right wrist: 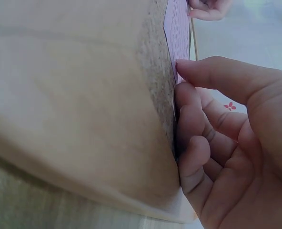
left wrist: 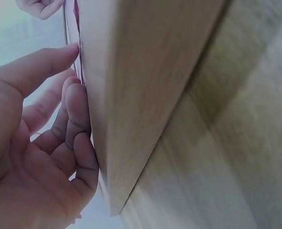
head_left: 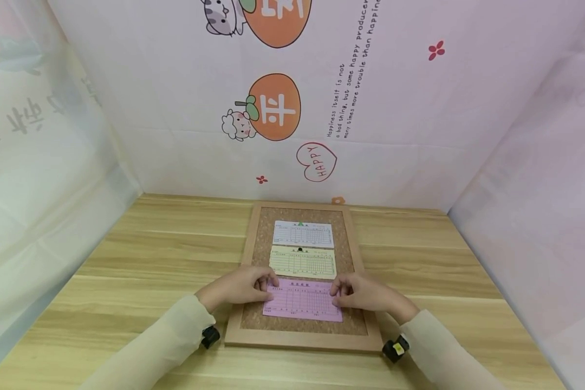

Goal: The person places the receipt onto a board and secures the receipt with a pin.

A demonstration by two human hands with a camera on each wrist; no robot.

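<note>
A pink printed form (head_left: 302, 301) lies over the lower part of a wood-framed corkboard (head_left: 302, 340). My left hand (head_left: 247, 285) pinches its left edge, thumb on top and the other fingers curled against the board. At the opposite edge, my right hand (head_left: 365, 293) pinches the paper the same way. Above it on the cork are a pale yellow form (head_left: 302, 265) with a black pushpin (head_left: 299, 249) at its top, and a white form (head_left: 302, 236) with a green pushpin (head_left: 300, 223). In the right wrist view, the right thumb (right wrist: 207, 71) rests on the pink paper (right wrist: 177, 33).
The board lies flat on a wood-grain table (head_left: 175, 254), its far end near a printed cloth backdrop (head_left: 185, 157). Pale cloth hangs at the left (head_left: 39, 206) and right. Black wrist cameras sit under both sleeves.
</note>
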